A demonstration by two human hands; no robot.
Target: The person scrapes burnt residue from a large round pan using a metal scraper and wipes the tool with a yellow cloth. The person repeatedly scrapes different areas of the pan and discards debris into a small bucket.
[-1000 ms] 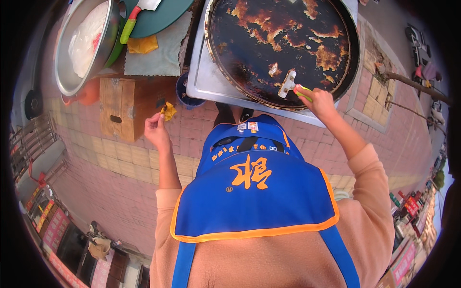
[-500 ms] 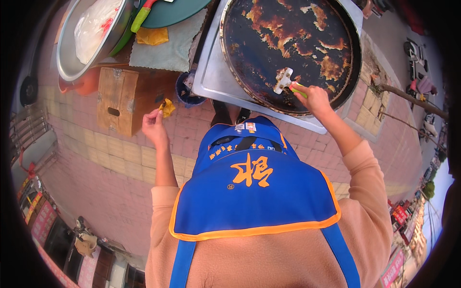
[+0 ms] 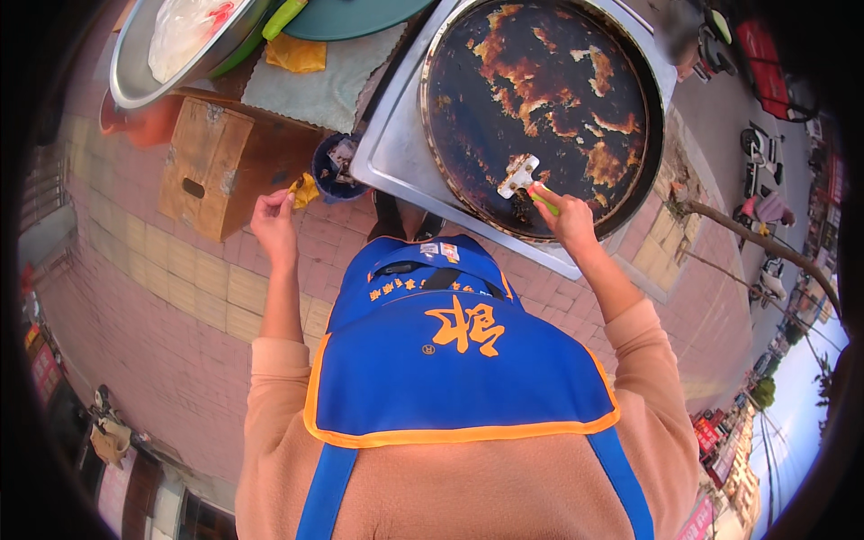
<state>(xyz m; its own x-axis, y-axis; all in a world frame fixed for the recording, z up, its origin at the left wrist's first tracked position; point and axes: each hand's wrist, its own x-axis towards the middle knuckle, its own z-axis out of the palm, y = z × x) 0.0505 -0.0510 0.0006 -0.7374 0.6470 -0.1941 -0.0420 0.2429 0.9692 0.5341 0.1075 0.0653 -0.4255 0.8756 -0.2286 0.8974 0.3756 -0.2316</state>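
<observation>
A big round black griddle, patchy with browned, crusted residue, sits on a steel stand. My right hand is closed round the green handle of a metal scraper, whose head rests on the lower part of the griddle's surface. At lower left of the griddle, my left hand pinches a crumpled yellow piece, perhaps cloth, with dark marks on it. It hangs just beside a dark blue bucket with some pale waste in it.
A steel basin with a white bag, a dark green lid, a grey cloth with a folded yellow piece, a wooden box and an orange container stand left. A leaning trunk and parked scooters are right, along the pavement.
The scraper head has slid leftward across the griddle with my right hand. My left hand is slightly higher, still holding the yellow piece. The whole view has turned slightly, bringing more street in at right.
</observation>
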